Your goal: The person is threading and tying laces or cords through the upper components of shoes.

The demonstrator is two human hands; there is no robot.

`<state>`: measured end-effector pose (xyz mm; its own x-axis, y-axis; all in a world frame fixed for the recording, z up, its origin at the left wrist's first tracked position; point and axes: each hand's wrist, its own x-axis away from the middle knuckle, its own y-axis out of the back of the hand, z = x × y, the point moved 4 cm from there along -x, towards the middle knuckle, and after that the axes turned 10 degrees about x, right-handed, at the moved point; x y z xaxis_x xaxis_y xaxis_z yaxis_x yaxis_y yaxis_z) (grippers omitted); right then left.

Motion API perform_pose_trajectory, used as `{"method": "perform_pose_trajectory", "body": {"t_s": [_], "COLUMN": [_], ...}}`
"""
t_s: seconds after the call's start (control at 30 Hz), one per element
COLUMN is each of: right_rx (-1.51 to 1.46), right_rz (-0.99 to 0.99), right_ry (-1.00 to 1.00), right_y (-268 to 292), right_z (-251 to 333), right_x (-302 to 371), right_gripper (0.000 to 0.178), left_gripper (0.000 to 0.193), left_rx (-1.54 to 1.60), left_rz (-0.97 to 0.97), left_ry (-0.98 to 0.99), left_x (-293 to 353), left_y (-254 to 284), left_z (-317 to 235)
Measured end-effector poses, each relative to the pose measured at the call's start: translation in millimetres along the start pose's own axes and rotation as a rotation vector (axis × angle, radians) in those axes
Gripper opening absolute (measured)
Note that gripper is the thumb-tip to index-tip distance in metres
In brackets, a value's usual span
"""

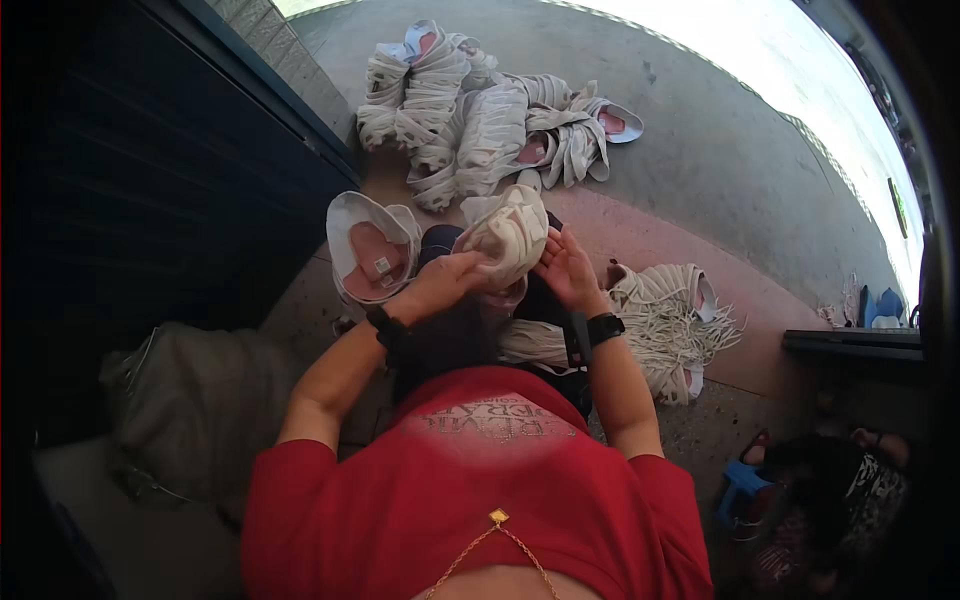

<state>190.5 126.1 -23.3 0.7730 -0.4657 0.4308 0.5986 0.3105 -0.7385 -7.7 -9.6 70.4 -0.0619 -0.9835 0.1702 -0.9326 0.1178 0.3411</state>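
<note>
Over my lap is a bunched cream-white cloth hat (508,235), its folds turned toward me. My left hand (450,282) grips its left side, with the fingertips partly hidden in the cloth. On the other side my right hand (572,270) is open, palm up, its fingers stretched out by the hat's right edge; whether they touch it I cannot tell. Left of my knees lies another white hat (345,225), its pink lining and small white tag facing up. By my right forearm a stack of nested hats (655,310) lies on its side, loose cords spilling from it.
Several long stacks of nested white hats (490,125) cover the floor ahead. A dark panel (180,170) stands at the left, above a bulky grey-brown sack (205,400). At the lower right another person (840,490) is beside a blue stool (742,490). A dark ledge (850,345) juts in above them.
</note>
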Motion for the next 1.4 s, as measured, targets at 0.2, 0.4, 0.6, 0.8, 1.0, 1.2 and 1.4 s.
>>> {"method": "perform_pose_trajectory", "body": {"t_s": [0.2, 0.4, 0.6, 0.8, 1.0, 1.2, 1.4], "right_rx": [0.032, -0.034, 0.129, 1.577, 1.883, 1.838, 1.645], "right_rz": [-0.589, -0.575, -0.488, -0.547, -0.431, -0.394, -0.139], "right_ry": [-0.371, -0.38, -0.235, 0.196, 0.143, 0.259, 0.213], "right_y": [44, 33, 65, -1, -11, 3, 0], "right_z": [-112, -111, -118, -44, -31, -41, -4], "right_x": [15, -16, -13, -4, -12, -24, 6], "right_gripper": [0.049, 0.033, 0.049, 0.053, 0.038, 0.035, 0.022], "left_gripper": [0.034, 0.037, 0.04, 0.035, 0.038, 0.031, 0.018], "left_rx": [0.16, -0.226, -0.752, -0.609, -0.351, -0.422, -0.537], "left_rz": [-0.113, -0.043, -0.089, -0.115, -0.354, -0.255, -0.262], "left_ry": [0.118, 0.067, -0.029, -0.041, 0.249, 0.316, -0.042], "left_x": [-5, 9, -13, -7, -44, -64, -54], "left_y": [17, -22, -74, -67, -18, -29, -18], "left_z": [20, 8, 49, 66, 71, 97, 57]}}
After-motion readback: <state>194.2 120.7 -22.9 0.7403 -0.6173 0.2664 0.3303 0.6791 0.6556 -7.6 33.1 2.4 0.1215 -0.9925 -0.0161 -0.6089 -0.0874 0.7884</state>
